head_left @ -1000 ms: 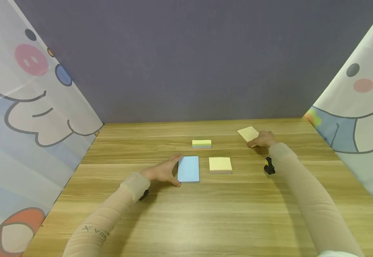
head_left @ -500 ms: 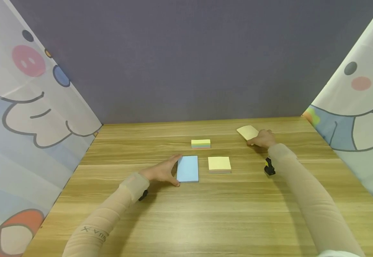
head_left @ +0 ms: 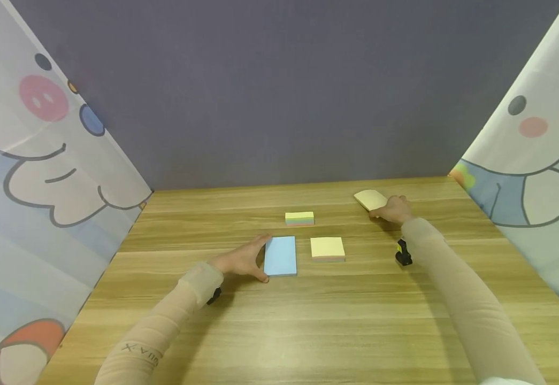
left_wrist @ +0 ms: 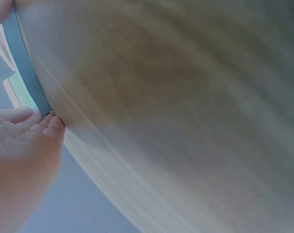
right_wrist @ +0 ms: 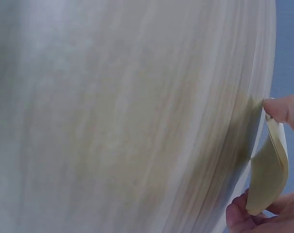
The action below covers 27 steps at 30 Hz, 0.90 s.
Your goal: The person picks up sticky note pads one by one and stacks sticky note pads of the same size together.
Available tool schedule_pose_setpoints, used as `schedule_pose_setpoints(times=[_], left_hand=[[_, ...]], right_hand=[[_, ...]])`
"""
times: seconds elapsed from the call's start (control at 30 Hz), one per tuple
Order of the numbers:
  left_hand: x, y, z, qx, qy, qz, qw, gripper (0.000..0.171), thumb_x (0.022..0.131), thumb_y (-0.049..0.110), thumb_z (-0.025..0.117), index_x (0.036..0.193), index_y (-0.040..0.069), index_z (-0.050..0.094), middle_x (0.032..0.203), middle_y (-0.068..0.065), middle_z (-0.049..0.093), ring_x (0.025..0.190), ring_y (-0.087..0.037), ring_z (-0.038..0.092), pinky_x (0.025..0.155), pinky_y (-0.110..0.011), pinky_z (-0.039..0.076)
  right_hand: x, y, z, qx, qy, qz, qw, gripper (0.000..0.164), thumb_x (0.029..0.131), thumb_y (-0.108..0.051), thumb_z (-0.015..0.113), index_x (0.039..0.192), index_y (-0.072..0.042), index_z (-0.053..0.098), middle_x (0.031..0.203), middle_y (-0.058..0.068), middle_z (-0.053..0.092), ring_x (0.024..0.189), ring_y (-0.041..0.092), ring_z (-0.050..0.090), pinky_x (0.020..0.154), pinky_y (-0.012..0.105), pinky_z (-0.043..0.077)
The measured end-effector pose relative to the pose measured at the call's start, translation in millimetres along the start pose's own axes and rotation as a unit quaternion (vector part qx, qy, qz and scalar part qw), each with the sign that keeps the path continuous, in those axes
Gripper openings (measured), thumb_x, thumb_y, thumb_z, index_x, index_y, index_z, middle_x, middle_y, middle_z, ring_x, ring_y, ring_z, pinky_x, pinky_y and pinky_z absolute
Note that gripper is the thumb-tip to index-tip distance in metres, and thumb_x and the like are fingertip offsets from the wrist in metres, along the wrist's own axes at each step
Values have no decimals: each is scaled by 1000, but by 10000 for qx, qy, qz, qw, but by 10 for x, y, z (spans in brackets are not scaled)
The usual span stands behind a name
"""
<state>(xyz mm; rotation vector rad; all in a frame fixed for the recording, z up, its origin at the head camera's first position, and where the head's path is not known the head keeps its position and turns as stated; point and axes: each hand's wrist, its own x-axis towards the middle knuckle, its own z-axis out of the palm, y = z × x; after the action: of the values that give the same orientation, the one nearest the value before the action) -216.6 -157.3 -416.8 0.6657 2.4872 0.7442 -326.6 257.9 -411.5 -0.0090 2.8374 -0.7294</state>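
Observation:
A light blue sticky note pad (head_left: 281, 256) lies flat on the table. My left hand (head_left: 243, 260) spans its left side, thumb at the near corner and fingers at the far one; the left wrist view shows the blue pad's edge (left_wrist: 26, 63) held between thumb and fingers. Further back on the right, my right hand (head_left: 395, 209) grips a pale yellow sticky note pad (head_left: 369, 199). In the right wrist view this pad (right_wrist: 269, 174) is bowed between thumb and fingers, partly off the tabletop.
A thicker yellow-topped sticky note block (head_left: 327, 248) sits right of the blue pad. Behind them lies a narrow stack of coloured note strips (head_left: 299, 218). The wooden table (head_left: 298, 331) meets a dark wall (head_left: 289, 96) at the back and cartoon-printed sheets (head_left: 33, 187) at the sides.
The pale yellow pad in my right hand has gone from flat to bowed. My left hand and the blue pad stay in place; the head view has shifted slightly.

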Motion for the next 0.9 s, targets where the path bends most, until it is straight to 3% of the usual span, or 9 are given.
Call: schedule_pose_setpoints(times=[0.33,0.57,0.9], left_hand=[[1,15,8,-77,-60,34,9999,114,66,28,81,147,3,5,153,-18,2,139,-34,11,111,-48,20],[0,-10,26,-193,-64,-1,9998,114,67,27,81,147,4,4,153,-17,0,140,-34,8,111,-49,18],[10,-17,-6,-81,-109,1,9999,113,68,28,80,147,4,3,153,-17,-1,140,-36,7,111,-51,18]], right_hand=[[-78,-32,-31,51,89,38,9999,62,80,-41,63,103,15,51,114,33,40,102,40,36,85,52,41],[-91,-59,-49,112,32,-16,9999,59,81,-40,62,101,14,52,118,35,37,105,43,34,89,55,39],[-92,-92,-102,245,202,-54,9995,72,82,-39,61,117,21,40,118,37,33,106,46,33,89,58,38]])
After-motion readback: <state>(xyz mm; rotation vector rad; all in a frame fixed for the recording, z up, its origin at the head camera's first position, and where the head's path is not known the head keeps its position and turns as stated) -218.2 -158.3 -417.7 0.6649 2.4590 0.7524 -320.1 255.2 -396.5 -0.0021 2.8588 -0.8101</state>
